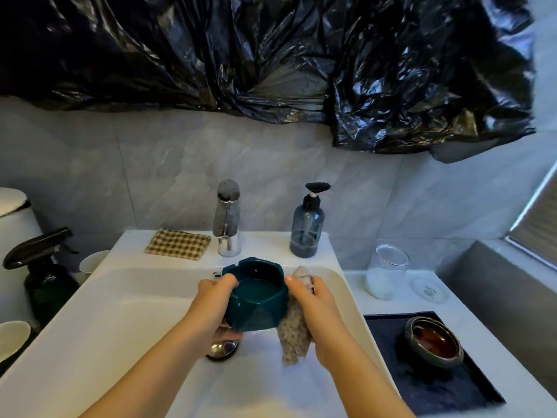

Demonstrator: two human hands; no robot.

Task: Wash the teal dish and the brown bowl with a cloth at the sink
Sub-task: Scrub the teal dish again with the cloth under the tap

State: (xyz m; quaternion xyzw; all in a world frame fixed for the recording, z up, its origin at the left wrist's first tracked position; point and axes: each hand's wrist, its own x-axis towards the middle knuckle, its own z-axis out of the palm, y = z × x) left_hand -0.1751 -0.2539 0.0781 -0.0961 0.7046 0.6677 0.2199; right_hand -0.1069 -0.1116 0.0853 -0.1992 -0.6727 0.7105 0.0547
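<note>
The teal dish, faceted with notches in its rim, is held upright over the white sink, some water inside it. My left hand grips its left wall, thumb over the rim. My right hand presses a pale spotted cloth against the dish's right side; the cloth hangs down below it. The brown bowl sits on a dark mat to the right of the sink.
A chrome faucet stands behind the sink, with a checked cloth to its left and a soap pump bottle to its right. The drain plug lies below the dish. A glass jar and its lid stand on the right counter. A spray bottle is at the left.
</note>
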